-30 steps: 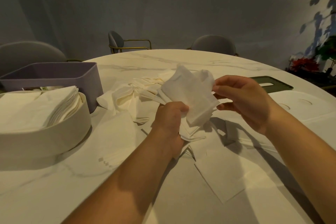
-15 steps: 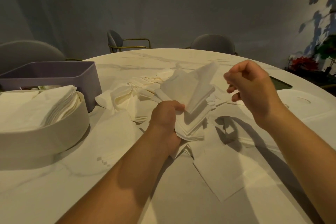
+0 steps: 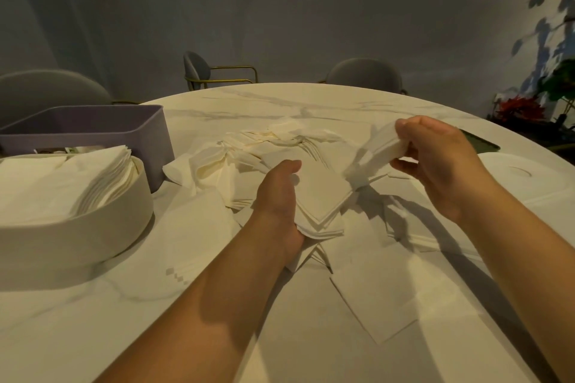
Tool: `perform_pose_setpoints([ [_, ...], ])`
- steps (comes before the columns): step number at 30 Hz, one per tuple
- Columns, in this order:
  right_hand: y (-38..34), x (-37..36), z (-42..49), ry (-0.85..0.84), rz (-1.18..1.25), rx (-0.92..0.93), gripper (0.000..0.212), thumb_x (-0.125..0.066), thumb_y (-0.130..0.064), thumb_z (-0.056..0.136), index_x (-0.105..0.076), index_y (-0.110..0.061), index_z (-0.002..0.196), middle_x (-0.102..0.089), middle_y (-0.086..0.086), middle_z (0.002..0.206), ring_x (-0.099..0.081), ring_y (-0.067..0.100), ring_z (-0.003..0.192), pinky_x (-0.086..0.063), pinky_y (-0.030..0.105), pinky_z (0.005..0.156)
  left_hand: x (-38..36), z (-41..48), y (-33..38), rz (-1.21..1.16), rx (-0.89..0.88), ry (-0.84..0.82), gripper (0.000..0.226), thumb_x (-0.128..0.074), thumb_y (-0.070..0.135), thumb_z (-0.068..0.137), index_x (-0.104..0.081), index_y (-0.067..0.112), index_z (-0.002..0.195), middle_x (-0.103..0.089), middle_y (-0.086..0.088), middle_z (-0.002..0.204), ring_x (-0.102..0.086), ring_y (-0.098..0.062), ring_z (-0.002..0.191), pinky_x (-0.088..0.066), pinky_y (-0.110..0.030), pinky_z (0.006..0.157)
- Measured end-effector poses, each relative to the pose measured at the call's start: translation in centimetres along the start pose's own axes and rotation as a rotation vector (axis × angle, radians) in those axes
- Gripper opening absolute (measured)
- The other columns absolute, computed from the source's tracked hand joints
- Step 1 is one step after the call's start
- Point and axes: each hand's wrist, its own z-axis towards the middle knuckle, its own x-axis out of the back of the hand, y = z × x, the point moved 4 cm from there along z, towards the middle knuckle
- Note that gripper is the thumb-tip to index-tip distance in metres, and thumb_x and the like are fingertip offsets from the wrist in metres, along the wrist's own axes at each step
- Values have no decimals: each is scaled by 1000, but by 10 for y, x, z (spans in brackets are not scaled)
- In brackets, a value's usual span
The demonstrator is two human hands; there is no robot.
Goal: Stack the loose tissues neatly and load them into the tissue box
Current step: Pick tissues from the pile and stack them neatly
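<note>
The right grip (image 3: pixel 441 165) pinches one tissue (image 3: pixel 381 146) between thumb and fingers, raised just right of the stack (image 3: pixel 317 196). The left grip (image 3: pixel 277 196) holds that stack from its left side, thumb on top, above the middle of the worktop (image 3: pixel 93 336). Behind them a loose heap (image 3: pixel 273 140) spreads toward the far edge, and flat sheets (image 3: pixel 373 298) lie nearer the front edge. At the left edge the box (image 3: pixel 77 227) already carries a tidy pile rising above its rim, with a purple bin (image 3: pixel 93 124) just behind it. I judge the job roughly midway: one batch is loaded, a second is being built, and many tissues are left to gather. What looks like the lid (image 3: pixel 522 177), at the right edge, is not yet on
</note>
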Motion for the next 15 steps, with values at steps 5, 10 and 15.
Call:
perform_pose_setpoints([
  [5,8,4,1,3,-54,-152,8,-49,-28,98,-49,-26,106,-58,1,101,-57,20,90,-48,28,63,-2,3,0,9,-37,19,39,-55,28,92,-47,11,126,-52,-13,128,-60,-34,102,-50,-46,87],
  [10,8,1,-1,-111,9,-145,24,-53,-32,95,-59,-29,118,-62,1,110,-58,20,95,-47,30,77,0,6,-2,-3,-29,18,40,-56,29,90,-47,11,124,-51,-15,132,-60,-34,101,-54,-42,78],
  [15,-3,0,-7,-333,24,16,29,-57,-26,92,-61,-37,118,-57,-4,123,-56,21,110,-50,31,91,1,3,-1,18,13,9,29,-57,27,89,-51,7,110,-55,-18,114,-59,-30,81,-53,-34,65],
])
